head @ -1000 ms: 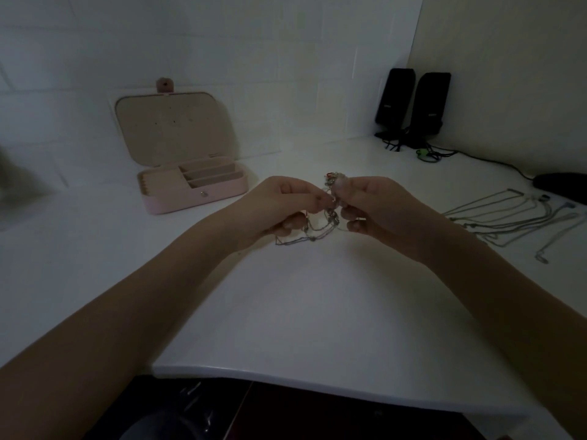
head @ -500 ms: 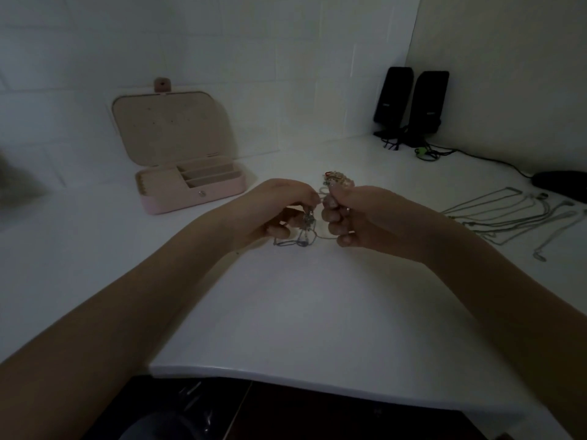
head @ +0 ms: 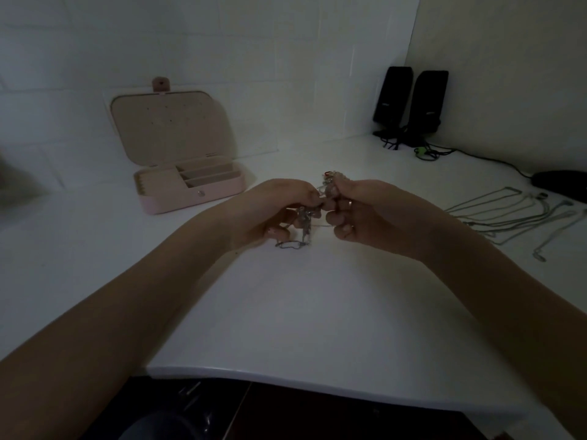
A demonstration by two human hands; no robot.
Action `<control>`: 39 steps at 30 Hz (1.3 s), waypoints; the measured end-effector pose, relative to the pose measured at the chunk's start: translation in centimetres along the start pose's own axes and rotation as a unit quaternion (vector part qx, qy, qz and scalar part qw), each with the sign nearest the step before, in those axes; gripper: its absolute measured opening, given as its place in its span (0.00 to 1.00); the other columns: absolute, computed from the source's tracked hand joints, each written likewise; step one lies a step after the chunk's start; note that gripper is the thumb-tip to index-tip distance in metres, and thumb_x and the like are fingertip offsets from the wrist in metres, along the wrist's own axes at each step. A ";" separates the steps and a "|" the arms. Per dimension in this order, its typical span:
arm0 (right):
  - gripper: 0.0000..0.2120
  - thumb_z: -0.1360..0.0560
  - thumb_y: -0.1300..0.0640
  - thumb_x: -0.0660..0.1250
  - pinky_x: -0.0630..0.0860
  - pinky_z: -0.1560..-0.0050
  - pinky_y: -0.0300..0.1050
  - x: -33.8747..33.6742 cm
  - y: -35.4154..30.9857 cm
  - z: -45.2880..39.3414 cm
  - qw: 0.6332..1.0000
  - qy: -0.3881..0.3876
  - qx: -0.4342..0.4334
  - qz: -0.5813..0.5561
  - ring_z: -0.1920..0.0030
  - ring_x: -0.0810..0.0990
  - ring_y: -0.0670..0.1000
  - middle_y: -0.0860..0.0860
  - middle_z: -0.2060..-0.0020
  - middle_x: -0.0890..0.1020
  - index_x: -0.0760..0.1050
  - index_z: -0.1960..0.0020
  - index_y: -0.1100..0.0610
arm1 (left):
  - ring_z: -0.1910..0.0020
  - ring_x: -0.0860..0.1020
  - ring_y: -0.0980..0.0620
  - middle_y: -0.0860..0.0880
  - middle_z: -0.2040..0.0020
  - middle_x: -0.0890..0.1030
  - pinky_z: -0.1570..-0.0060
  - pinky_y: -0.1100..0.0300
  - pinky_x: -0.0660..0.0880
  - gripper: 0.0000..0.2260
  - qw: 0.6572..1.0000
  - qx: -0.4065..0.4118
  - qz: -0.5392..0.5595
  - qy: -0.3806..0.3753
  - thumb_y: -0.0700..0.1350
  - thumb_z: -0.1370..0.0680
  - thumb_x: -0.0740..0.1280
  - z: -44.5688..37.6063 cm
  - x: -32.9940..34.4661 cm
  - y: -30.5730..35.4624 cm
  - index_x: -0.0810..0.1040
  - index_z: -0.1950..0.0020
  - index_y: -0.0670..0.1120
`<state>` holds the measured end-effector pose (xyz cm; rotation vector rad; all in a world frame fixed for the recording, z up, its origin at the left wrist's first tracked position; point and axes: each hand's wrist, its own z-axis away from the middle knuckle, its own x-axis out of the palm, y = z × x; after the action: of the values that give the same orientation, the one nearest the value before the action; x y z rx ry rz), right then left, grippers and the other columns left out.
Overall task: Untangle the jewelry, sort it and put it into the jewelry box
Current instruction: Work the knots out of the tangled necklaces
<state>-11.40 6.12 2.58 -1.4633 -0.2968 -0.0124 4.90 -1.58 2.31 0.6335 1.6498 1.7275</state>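
Fingers (head: 313,195) of left hand (head: 279,208): curled, pinching the tangled jewelry (head: 305,222) at its upper part; fingers of right hand (head: 359,211): curled round the same tangle from the other side, a ring (head: 350,203) on one of them; the two hands nearly touching, raised just above the white table (head: 286,312).

Tangled jewelry: a knot of thin silver-coloured chains held between the hands; a bunch with a small red part (head: 330,176) stands up over the right hand's knuckles; a loop of chain (head: 290,245) hangs down and lies on the table directly beneath the hands; single pieces too fine and dim to tell apart.

Jewelry box (head: 190,188): pink, left of the tangle and farther back, near the tiled wall; lid (head: 171,125) open and upright, tab at its top edge; tray with ring rolls on its left side and divided compartments on its right; contents cannot be told.

Separate necklaces (head: 505,214): several thin chains laid out side by side on the table, well right of the tangle.

Two black speakers (head: 411,100): in the corner, behind and right of the tangle, cables (head: 425,150) trailing from them; dark object (head: 562,184) at the right edge, behind the necklaces.
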 end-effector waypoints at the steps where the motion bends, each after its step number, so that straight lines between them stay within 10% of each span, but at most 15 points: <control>1: 0.10 0.25 0.49 0.60 0.67 0.69 0.34 -0.1 -0.1 0.1 0.999 -0.021 0.011 -0.021 0.70 0.70 0.43 0.47 0.67 0.72 0.68 0.62 0.54 | 0.72 0.68 0.57 0.51 0.67 0.74 0.79 0.66 0.54 0.08 1.000 0.010 -0.006 -0.004 0.40 0.25 0.65 0.1 0.0 0.0 0.77 0.64 0.47; 8: 0.18 0.25 0.42 0.57 0.63 0.68 0.37 -0.2 -0.2 0.1 0.997 -0.039 0.042 -0.058 0.69 0.67 0.45 0.47 0.69 0.70 0.64 0.69 0.52 | 0.72 0.67 0.58 0.52 0.66 0.76 0.79 0.67 0.54 0.04 0.999 0.036 0.000 -0.036 0.45 0.30 0.68 0.6 -0.2 0.3 0.77 0.59 0.45; 13: 0.16 0.28 0.41 0.63 0.61 0.70 0.38 0.4 0.6 -0.4 0.979 0.040 0.027 0.199 0.70 0.66 0.46 0.47 0.73 0.70 0.70 0.62 0.55 | 0.71 0.71 0.59 0.53 0.69 0.76 0.80 0.69 0.61 0.02 0.998 0.052 -0.039 0.014 0.41 0.25 0.67 0.6 0.0 0.0 0.77 0.57 0.45; 16: 0.24 0.26 0.40 0.62 0.61 0.68 0.41 0.3 0.5 -0.3 0.945 0.118 0.003 0.307 0.71 0.68 0.48 0.50 0.75 0.72 0.66 0.76 0.52 | 0.71 0.74 0.59 0.53 0.69 0.78 0.78 0.68 0.64 0.05 0.985 0.114 -0.080 0.099 0.41 0.25 0.68 0.3 0.0 -0.2 0.77 0.60 0.46; 23: 0.19 0.21 0.49 0.59 0.71 0.54 0.41 0.5 -0.2 -0.1 0.960 0.164 -0.119 0.191 0.55 0.78 0.46 0.52 0.59 0.81 0.74 0.67 0.56 | 0.73 0.79 0.51 0.48 0.62 0.81 0.69 0.57 0.76 0.03 0.912 0.252 -0.212 0.245 0.39 0.26 0.71 -0.2 -0.1 -1.0 0.78 0.58 0.40; 28: 0.19 0.21 0.51 0.60 0.71 0.64 0.41 0.8 0.2 -0.3 0.982 0.104 -0.093 0.128 0.67 0.76 0.49 0.53 0.64 0.80 0.70 0.68 0.57 | 0.71 0.79 0.52 0.53 0.61 0.80 0.66 0.61 0.74 0.06 0.868 0.283 -0.320 0.253 0.43 0.24 0.68 -0.6 -0.2 -1.6 0.81 0.48 0.47; 39: 0.17 0.28 0.69 0.69 0.75 0.64 0.34 0.1 0.7 -0.6 0.950 0.177 -0.180 0.184 0.67 0.77 0.42 0.51 0.64 0.80 0.63 0.65 0.55 | 0.72 0.79 0.59 0.55 0.72 0.81 0.78 0.69 0.67 0.03 0.937 0.217 -0.158 0.223 0.43 0.26 0.71 -0.3 0.3 -1.0 0.83 0.59 0.44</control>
<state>-11.07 5.58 1.83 -1.8248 0.2896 -0.0295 4.63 -1.53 1.27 0.1424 2.3393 1.3396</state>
